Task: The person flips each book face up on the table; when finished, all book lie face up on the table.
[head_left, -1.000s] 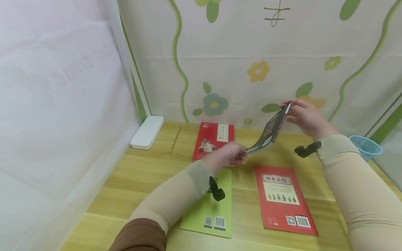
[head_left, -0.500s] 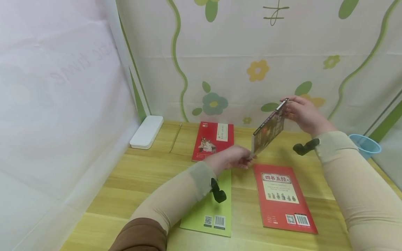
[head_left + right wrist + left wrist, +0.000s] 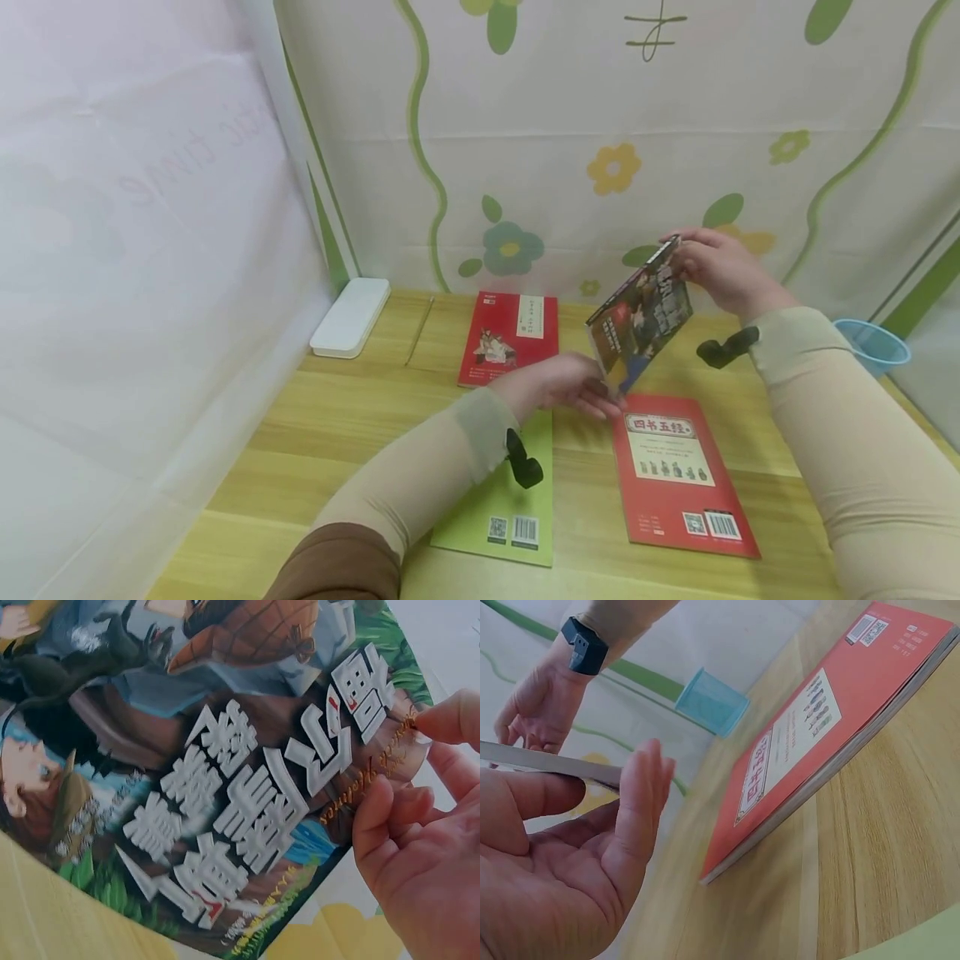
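Observation:
A thin book (image 3: pixel 643 310) with a dark illustrated cover is held tilted above the table. My right hand (image 3: pixel 726 271) pinches its upper right corner between thumb and fingers; the right wrist view shows large silver characters on the cover (image 3: pixel 247 802). At the lower corner is my left hand (image 3: pixel 566 386), its fingers stretched out below the book. In the left wrist view the grey book edge (image 3: pixel 547 760) lies against the thumb and fingers of this hand (image 3: pixel 577 862). Just below, a red book (image 3: pixel 682 475) with a cream panel lies flat.
Another red book (image 3: pixel 502 333) lies at the back, with a yellow-green book (image 3: pixel 495 521) in front, partly under my left arm. A white case (image 3: pixel 352 317) and a thin pencil-like stick (image 3: pixel 420 331) lie to the left. A blue cup (image 3: pixel 873 346) stands at right.
The book has turned from its dark barcoded back, past its spine, to show the illustrated front. My left hand has moved slightly right and its fingers have straightened; the right keeps its corner grip.

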`<move>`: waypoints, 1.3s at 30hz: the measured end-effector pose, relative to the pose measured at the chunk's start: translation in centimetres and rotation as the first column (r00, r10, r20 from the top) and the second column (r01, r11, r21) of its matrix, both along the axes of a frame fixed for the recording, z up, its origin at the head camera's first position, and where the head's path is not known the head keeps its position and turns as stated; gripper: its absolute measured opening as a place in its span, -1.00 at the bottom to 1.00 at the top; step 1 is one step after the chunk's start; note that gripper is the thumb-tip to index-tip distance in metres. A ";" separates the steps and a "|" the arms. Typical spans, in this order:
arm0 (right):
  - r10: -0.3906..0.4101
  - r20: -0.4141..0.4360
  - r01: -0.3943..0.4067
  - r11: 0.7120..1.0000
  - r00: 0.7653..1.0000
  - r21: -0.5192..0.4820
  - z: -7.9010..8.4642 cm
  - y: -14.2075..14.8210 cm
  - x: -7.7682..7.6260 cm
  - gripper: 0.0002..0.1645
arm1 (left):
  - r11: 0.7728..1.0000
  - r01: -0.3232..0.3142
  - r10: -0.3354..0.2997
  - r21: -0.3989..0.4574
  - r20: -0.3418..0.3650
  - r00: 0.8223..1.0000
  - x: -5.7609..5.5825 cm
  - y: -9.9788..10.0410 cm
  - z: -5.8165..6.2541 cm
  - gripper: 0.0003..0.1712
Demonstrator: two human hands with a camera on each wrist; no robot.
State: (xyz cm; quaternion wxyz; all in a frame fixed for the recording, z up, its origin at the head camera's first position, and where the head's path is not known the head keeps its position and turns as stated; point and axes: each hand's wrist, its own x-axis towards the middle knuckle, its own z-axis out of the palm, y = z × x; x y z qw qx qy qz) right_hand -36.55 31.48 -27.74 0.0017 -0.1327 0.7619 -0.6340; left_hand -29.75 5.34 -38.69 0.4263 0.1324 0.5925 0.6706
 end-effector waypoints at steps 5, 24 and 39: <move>-0.050 -0.011 0.051 0.991 0.999 0.120 0.4 -0.5 -0.2 -0.65 | 1.000 -0.020 0.020 0.005 -0.042 0.999 0.0 -0.2 0.2 -0.73; -0.078 -0.031 0.083 0.848 0.996 0.523 2.2 -2.0 -0.6 -0.52 | 0.997 -0.019 0.041 0.077 -0.287 0.957 -0.3 -1.3 1.4 -0.72; -0.014 -0.050 0.041 0.801 0.999 0.598 1.9 -2.6 -1.2 -0.48 | 0.971 -0.221 0.233 0.096 -0.149 0.961 -0.2 -0.7 1.4 -0.49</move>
